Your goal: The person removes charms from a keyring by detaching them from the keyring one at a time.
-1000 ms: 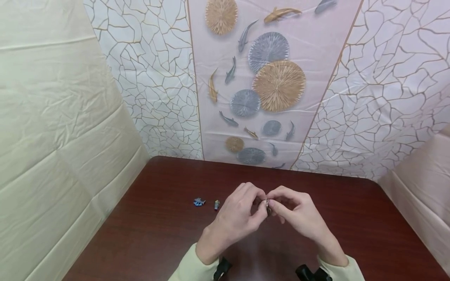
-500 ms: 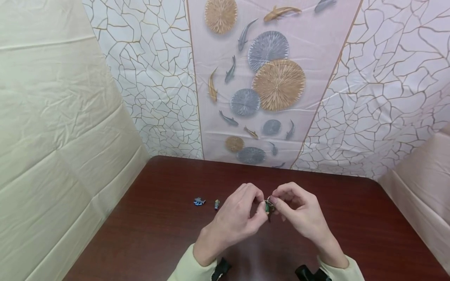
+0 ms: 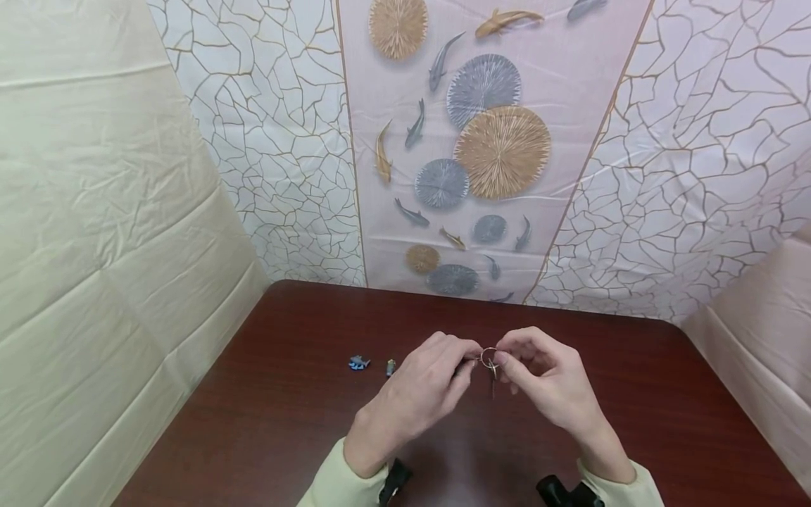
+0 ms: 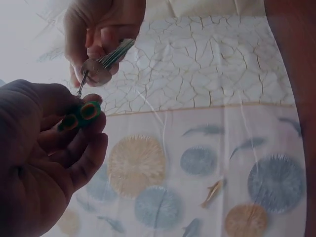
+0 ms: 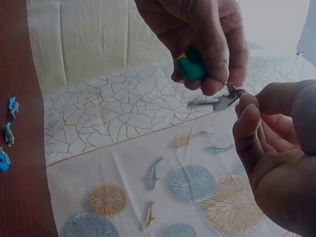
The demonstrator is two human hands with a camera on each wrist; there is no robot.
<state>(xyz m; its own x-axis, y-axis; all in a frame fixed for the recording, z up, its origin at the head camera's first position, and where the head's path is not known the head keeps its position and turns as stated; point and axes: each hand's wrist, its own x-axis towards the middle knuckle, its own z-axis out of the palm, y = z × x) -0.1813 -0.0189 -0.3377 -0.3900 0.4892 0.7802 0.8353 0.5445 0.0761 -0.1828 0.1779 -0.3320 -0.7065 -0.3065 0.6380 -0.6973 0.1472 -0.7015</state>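
My left hand pinches a green keychain charm between thumb and fingers. In the left wrist view the charm shows two round orange-ringed spots. A short metal link joins it to a thin key ring. The thumb and a fingertip of my right hand grip that ring from the other side. Several keys hang from the ring between the hands, above the table. Both hands are raised close together, and in the head view the charm is mostly hidden behind the left fingers.
On the dark red-brown table, left of the hands, lie a small blue-and-grey figure and another small figure. A patterned cloth wall stands behind the table, and pale padded panels flank it.
The right hand has shifted slightly right and up, so the ring now shows between the hands with the keys hanging down. The left hand has turned, hiding the green charm in the head view.
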